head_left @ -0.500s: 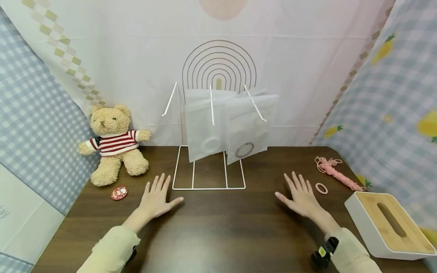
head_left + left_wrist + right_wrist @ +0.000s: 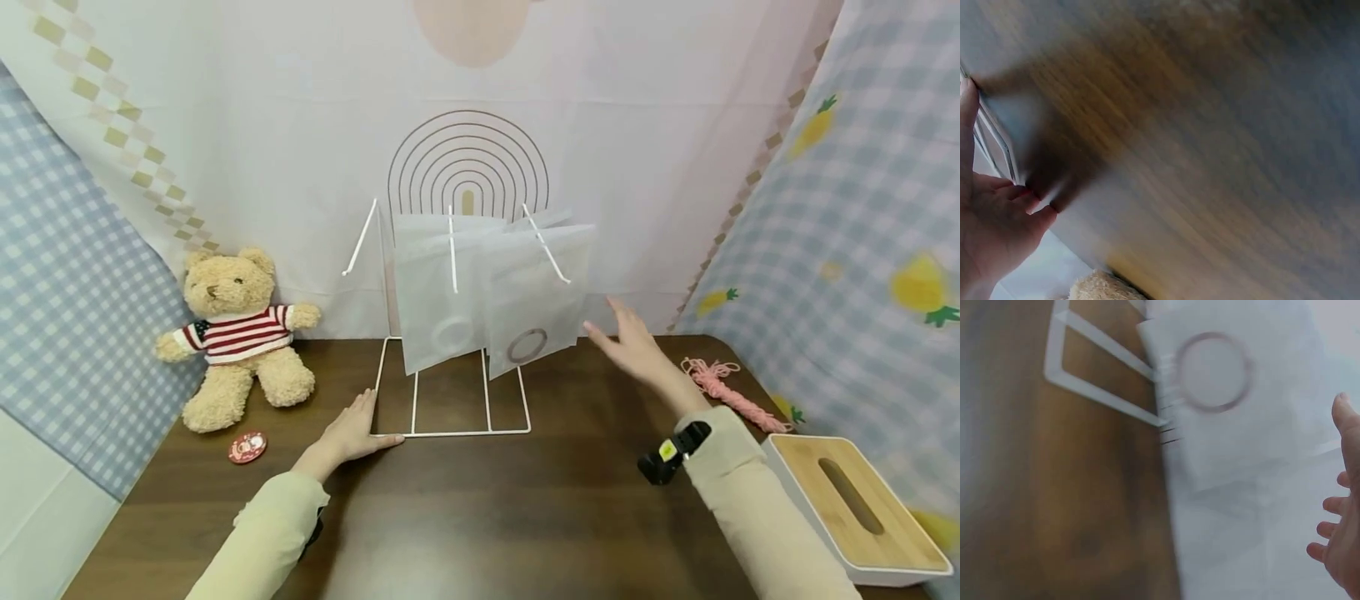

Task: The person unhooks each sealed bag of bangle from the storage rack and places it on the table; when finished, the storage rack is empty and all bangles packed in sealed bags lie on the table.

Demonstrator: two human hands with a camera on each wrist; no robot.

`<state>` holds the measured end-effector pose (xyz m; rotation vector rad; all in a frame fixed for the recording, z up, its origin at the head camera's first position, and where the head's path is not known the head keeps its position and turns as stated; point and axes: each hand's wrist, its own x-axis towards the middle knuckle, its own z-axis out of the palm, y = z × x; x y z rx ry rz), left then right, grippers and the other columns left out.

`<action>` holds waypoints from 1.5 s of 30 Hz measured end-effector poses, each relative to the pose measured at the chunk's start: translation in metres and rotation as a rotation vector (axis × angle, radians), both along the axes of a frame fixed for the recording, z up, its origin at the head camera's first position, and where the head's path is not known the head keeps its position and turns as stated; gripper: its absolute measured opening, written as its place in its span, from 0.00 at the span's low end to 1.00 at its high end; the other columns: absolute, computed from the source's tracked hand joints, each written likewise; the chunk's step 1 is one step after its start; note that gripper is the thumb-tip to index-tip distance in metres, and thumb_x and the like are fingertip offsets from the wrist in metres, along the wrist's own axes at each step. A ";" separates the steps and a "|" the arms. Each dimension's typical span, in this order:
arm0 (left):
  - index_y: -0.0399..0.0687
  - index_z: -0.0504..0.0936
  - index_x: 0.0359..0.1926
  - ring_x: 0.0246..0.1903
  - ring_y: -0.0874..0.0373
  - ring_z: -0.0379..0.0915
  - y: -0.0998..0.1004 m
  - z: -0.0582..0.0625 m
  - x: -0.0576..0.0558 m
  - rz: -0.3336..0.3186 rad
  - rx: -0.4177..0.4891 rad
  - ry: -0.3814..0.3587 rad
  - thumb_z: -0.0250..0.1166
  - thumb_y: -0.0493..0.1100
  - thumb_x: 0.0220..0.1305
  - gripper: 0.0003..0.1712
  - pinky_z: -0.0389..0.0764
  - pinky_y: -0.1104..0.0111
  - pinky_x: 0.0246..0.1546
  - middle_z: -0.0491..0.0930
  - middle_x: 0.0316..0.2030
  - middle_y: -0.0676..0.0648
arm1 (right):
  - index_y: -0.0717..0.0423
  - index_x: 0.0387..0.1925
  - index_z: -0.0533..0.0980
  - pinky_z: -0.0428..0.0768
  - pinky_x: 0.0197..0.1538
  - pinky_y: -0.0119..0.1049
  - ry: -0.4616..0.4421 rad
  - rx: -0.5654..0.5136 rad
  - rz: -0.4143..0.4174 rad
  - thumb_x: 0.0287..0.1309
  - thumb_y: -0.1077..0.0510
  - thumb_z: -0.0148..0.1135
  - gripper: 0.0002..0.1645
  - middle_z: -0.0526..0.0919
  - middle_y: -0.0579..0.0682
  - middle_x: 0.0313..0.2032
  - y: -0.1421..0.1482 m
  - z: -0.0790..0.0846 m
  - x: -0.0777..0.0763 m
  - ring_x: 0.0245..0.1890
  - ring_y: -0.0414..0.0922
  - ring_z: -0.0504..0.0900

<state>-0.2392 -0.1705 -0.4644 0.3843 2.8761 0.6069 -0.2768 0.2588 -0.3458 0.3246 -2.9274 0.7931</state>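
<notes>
Zero held | left hand: grip spread, touching rack | right hand: grip spread, near bags

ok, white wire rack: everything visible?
The white wire rack stands upright on the wood-grain table, before a pale curtain. Thin, metal-looking rods form a base with two inner bars; three prongs jut above. The left prong is bare; translucent bags hang from the others. The left hand appears to touch its front-left corner.

Brown wood-grain tabletop before white cloth (blue gingham both sides)
</notes>
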 end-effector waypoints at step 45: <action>0.25 0.52 0.65 0.67 0.35 0.46 0.004 -0.001 0.007 0.028 0.035 -0.003 0.65 0.61 0.50 0.57 0.54 0.44 0.63 0.50 0.66 0.26 | 0.66 0.32 0.77 0.80 0.24 0.25 0.353 -0.858 -0.075 0.51 0.64 0.64 0.08 0.82 0.32 0.22 -0.039 0.064 0.005 0.22 0.30 0.80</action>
